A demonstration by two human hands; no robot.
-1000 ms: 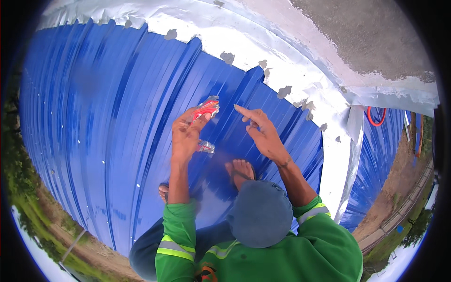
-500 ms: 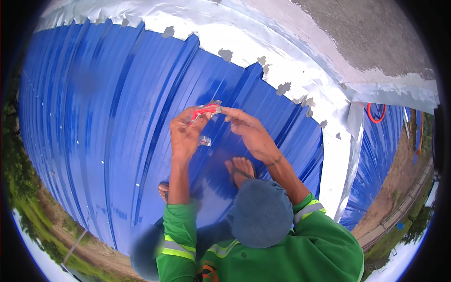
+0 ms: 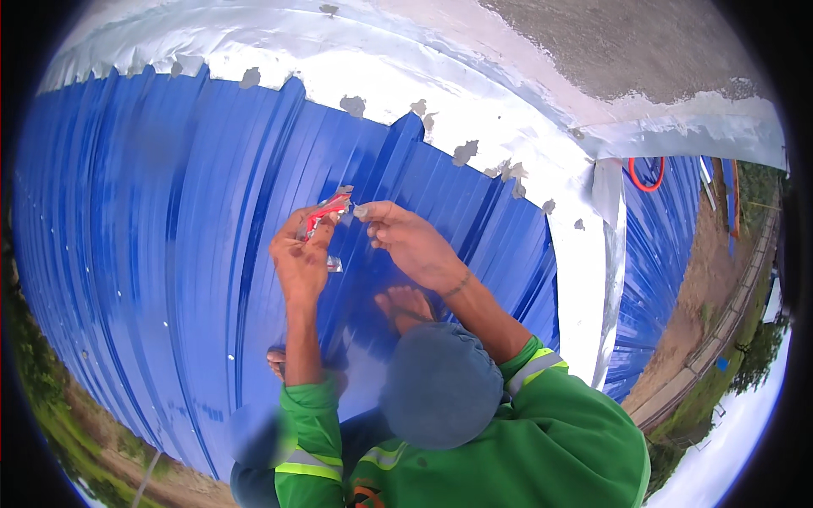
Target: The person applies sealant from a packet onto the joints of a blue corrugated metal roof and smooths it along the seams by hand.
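Note:
My left hand (image 3: 298, 258) is closed on a crumpled red and silver packet (image 3: 326, 213), whose torn upper end points up and right. Just right of the packet, a small grey lump (image 3: 361, 212) sits at the pinched thumb and forefinger of my right hand (image 3: 417, 247); what it is made of is too small to tell. A slim gap parts these fingertips from the packet. Below my left fingers shows a silvery scrap (image 3: 334, 264); whether it hangs from the packet or lies on the roof, I cannot tell. Both hands are above the blue ribbed metal roof (image 3: 212, 212).
Silver-white flashing (image 3: 474, 93) with grey patches along its edge borders the roof, beside a rough concrete surface (image 3: 610, 42). My sandalled foot (image 3: 405, 305) and bent knee (image 3: 442, 385) are close below my hands. A red ring-shaped loop (image 3: 647, 182) lies at the right.
My right fingertips have come slightly away from the packet, and the grey lump now shows between them. The whole view has shifted, so the roof and hands appear farther left.

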